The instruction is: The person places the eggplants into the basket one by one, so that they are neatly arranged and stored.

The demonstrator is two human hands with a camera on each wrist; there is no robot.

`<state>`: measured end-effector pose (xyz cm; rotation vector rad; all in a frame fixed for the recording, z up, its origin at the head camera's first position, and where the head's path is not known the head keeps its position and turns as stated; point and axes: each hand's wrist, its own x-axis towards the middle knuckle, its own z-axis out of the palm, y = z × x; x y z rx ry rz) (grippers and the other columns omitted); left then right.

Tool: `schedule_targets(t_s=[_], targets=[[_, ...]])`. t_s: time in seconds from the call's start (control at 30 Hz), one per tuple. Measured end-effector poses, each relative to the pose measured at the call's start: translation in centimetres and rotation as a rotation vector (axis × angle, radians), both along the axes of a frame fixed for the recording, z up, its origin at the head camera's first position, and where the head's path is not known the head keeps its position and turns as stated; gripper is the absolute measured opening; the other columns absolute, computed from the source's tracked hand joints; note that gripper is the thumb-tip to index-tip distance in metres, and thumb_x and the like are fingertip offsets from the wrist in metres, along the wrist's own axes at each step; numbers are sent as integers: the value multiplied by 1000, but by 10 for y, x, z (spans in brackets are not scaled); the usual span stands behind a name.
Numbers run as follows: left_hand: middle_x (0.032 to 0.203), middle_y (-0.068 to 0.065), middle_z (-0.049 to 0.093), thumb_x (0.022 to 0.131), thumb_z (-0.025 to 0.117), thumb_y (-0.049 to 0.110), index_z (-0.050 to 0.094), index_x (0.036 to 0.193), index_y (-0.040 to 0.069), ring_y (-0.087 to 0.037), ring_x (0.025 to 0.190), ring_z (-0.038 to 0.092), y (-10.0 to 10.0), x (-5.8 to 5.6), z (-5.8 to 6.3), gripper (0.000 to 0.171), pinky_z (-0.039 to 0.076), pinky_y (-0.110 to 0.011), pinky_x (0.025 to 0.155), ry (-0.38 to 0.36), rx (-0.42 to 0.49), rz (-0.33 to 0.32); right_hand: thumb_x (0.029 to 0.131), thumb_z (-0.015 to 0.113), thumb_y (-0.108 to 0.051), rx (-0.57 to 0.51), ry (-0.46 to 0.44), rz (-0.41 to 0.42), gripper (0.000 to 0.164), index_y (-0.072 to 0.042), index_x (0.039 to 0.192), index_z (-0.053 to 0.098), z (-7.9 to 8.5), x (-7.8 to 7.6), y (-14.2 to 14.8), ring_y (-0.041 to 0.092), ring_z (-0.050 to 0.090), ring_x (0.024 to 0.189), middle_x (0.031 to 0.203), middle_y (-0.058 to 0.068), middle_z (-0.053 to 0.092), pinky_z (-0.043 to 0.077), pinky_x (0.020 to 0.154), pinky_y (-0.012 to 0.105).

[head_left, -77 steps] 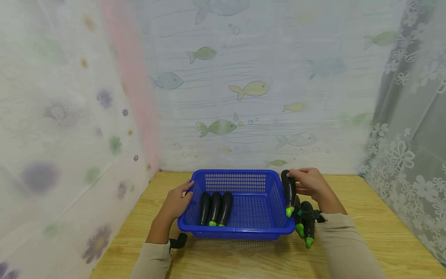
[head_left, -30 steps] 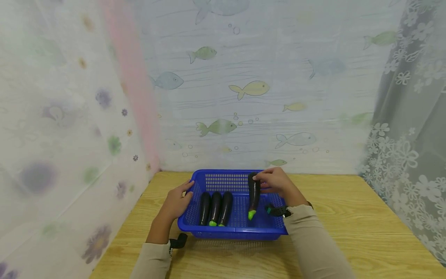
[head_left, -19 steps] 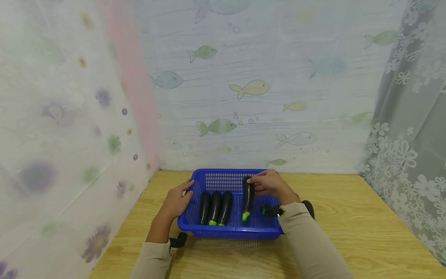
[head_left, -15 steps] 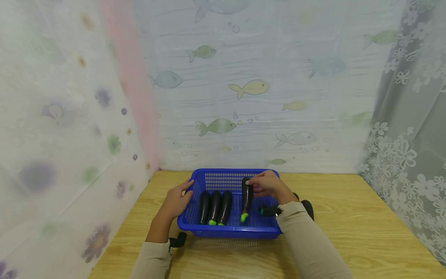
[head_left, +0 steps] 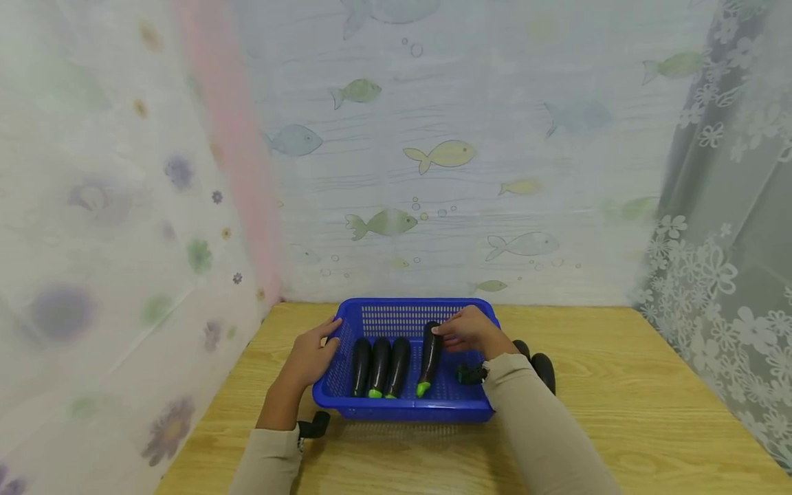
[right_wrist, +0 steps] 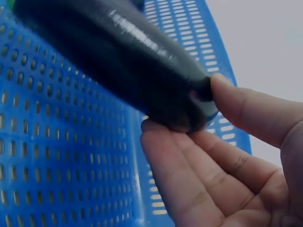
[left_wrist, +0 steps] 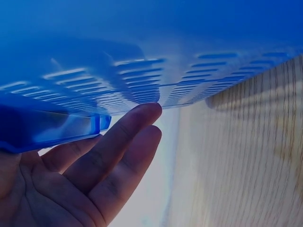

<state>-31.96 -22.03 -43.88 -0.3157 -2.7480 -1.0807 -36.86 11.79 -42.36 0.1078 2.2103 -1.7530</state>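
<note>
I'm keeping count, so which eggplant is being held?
The rightmost eggplant inside the blue basket: the right hand pinches its stemless end. No hand touches the three left of it or the two outside.

Wood-grain desk
Pale fish-print sheet behind it, flower-print sheet at left, lacy sheer curtain at right.

Way in: from above, over the blue basket's front rim, between the forearms. Inside, a narrow gap separates the row of three eggplants from the held eggplant. Left hand obstructs left rim; right hand and sleeve cross right side. Two eggplants outside, partly behind sleeve.
</note>
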Motion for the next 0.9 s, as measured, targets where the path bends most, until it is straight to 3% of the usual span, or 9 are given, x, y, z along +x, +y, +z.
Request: schedule_targets(t_s=[0.23, 0.57, 0.77, 0.9], targets=[[152, -3, 35, 97, 49, 26, 45, 143, 17, -33, 136, 37, 1, -3, 1, 47, 38, -55, 104, 7, 16, -9, 79, 76, -9, 28, 36, -5, 33, 7, 107, 68, 0, -2, -3, 30, 69, 83, 94, 18, 69, 56, 80, 46], [152, -2, 35, 97, 48, 28, 44, 144, 18, -33, 138, 33, -1, -6, -3, 48, 33, -56, 107, 8, -3, -11, 76, 78, -9, 117, 34, 72, 32, 8, 102, 69, -8, -2, -5, 33, 71, 81, 86, 18, 70, 57, 75, 45], [152, -3, 35, 97, 48, 29, 44, 144, 18, -34, 139, 32, -2, -4, -3, 48, 31, -57, 108, 8, -7, -17, 77, 78, -12, 199, 32, 110, 24, 4, 95, 72, -11, 0, -5, 33, 71, 80, 87, 17, 71, 58, 69, 42], [152, -4, 35, 97, 48, 28, 45, 144, 17, -34, 139, 32, -2, -2, -3, 48, 31, -57, 108, 6, -2, -15, 77, 78, -13, 213, 7, 94, 23, 3, 93, 71, -8, 5, -6, 33, 71, 80, 90, 18, 70, 59, 69, 41]])
